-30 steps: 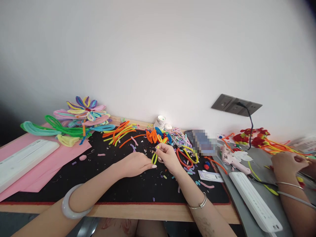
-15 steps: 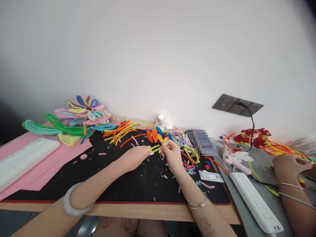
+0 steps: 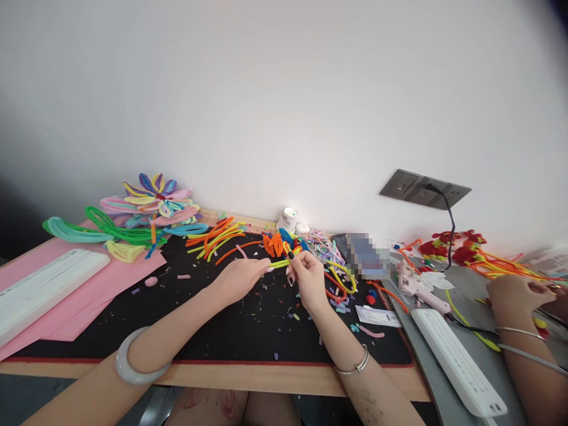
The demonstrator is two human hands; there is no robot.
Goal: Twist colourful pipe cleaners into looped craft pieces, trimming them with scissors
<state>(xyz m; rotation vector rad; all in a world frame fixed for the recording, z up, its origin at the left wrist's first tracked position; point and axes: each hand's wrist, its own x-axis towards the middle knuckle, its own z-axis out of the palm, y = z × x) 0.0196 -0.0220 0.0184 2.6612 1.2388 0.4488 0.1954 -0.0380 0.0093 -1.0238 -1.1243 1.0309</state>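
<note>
A yellow-green pipe cleaner (image 3: pixel 279 264), folded into a narrow loop, stretches between my hands above the black mat (image 3: pixel 186 319). My left hand (image 3: pixel 244 278) pinches its left end between thumb and fingers. At the other end, my right hand (image 3: pixel 307 277), with dark nails, closes its fingertips on the same pipe cleaner. Just behind lie a bundle of orange pipe-cleaner loops (image 3: pixel 273 244) and some blue ones (image 3: pixel 287 235). Orange and yellow pipe cleaners (image 3: pixel 217 238) spread out left of the bundle.
A pipe-cleaner flower (image 3: pixel 157 198) and pink sheets (image 3: pixel 84 296) lie left with a white strip-shaped device (image 3: pixel 53 290). At right are a phone (image 3: pixel 366 255), a glue gun (image 3: pixel 421 290), another white device (image 3: pixel 457 361) and a co-worker's hand (image 3: pixel 515 296). A paper cup (image 3: pixel 289 219) stands behind.
The yellow-green loop between my hands has gone from open and rounded to narrow, its two strands close together. My left hand has shifted slightly; both hands keep their pinch.
</note>
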